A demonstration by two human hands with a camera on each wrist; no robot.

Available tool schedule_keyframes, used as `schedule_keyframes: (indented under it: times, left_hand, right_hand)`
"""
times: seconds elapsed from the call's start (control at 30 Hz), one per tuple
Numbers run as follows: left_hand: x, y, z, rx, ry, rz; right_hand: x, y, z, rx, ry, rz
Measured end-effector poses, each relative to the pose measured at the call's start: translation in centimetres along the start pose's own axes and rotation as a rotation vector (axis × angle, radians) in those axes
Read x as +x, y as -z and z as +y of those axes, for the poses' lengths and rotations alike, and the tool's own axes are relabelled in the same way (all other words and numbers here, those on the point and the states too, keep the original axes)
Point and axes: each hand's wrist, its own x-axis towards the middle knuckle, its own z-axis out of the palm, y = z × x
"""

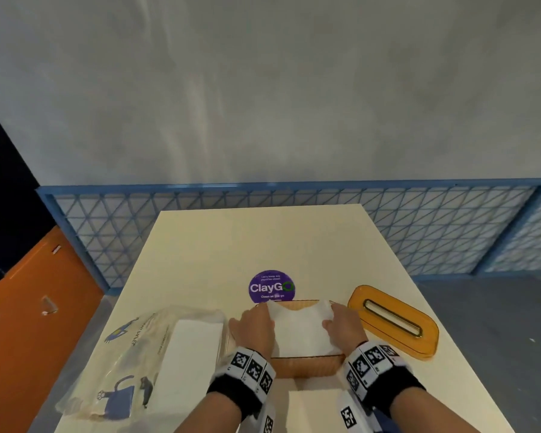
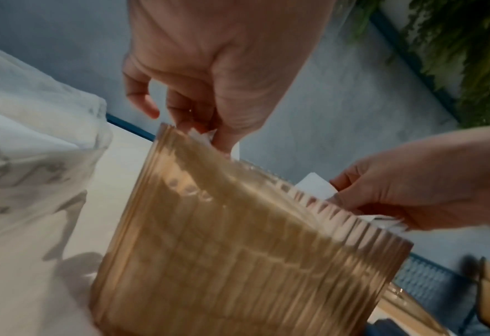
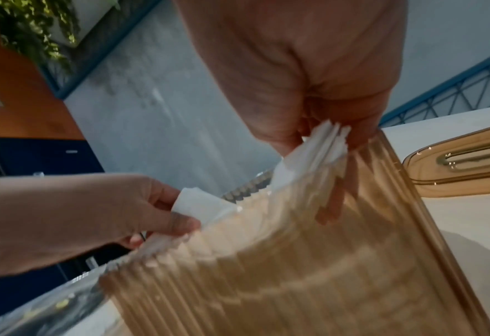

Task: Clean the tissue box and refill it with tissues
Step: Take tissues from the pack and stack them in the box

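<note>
An amber ribbed tissue box (image 1: 306, 367) stands open-topped near the table's front edge. A stack of white tissues (image 1: 299, 329) sits in its mouth, with both ends curled upward. My left hand (image 1: 256, 323) pinches the stack's left end and my right hand (image 1: 341, 323) pinches its right end. In the left wrist view my left hand (image 2: 209, 134) grips the tissue edge at the rim of the box (image 2: 238, 261). In the right wrist view my right hand (image 3: 324, 136) holds fanned tissues (image 3: 309, 154) inside the box (image 3: 295, 272). The amber slotted lid (image 1: 394, 320) lies flat to the right.
A clear plastic pack of tissues (image 1: 156, 354) lies left of the box. A purple round sticker (image 1: 271, 287) is on the cream table (image 1: 231, 245) behind it. A white sheet (image 1: 313, 407) lies at the front edge. A blue lattice fence (image 1: 419, 229) runs behind the table.
</note>
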Motion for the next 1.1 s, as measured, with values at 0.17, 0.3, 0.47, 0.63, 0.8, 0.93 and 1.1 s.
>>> schedule_keyframes:
  times: [0.17,0.3,0.47,0.63,0.8,0.93,1.1]
  left_hand:
    - [-0.6,0.0,0.5,0.174,-0.039,0.057]
    - [-0.9,-0.1,0.8,0.209,-0.216,0.021]
    - [-0.3,0.2,0.4,0.328,-0.352,-0.257]
    - [0.4,0.3,0.9,0.391,-0.306,-0.385]
    - [1.0,-0.3,1.3,0.423,-0.288,-0.426]
    - [0.6,0.0,1.4,0.422,-0.286,-0.422]
    - [-0.9,0.5,1.0,0.243,-0.305,-0.23]
  right_hand:
    - [-1.1,-0.9,-0.1,-0.144,0.074,0.047]
    - [-2.4,-0.4,-0.3,-0.3,0.257,0.196]
    - [-1.6,0.3,-0.6,-0.578,0.314,-0.226]
    - [-0.4,0.6,-0.8,-0.619,0.174,-0.419]
    - [0.3,-0.5,-0.7,-0.664,0.167,-0.383]
    - [0.0,-0.5,-0.8,-0.658,0.18,-0.34]
    - [-0.8,0.6,-0.7,-0.619,0.271,-0.153]
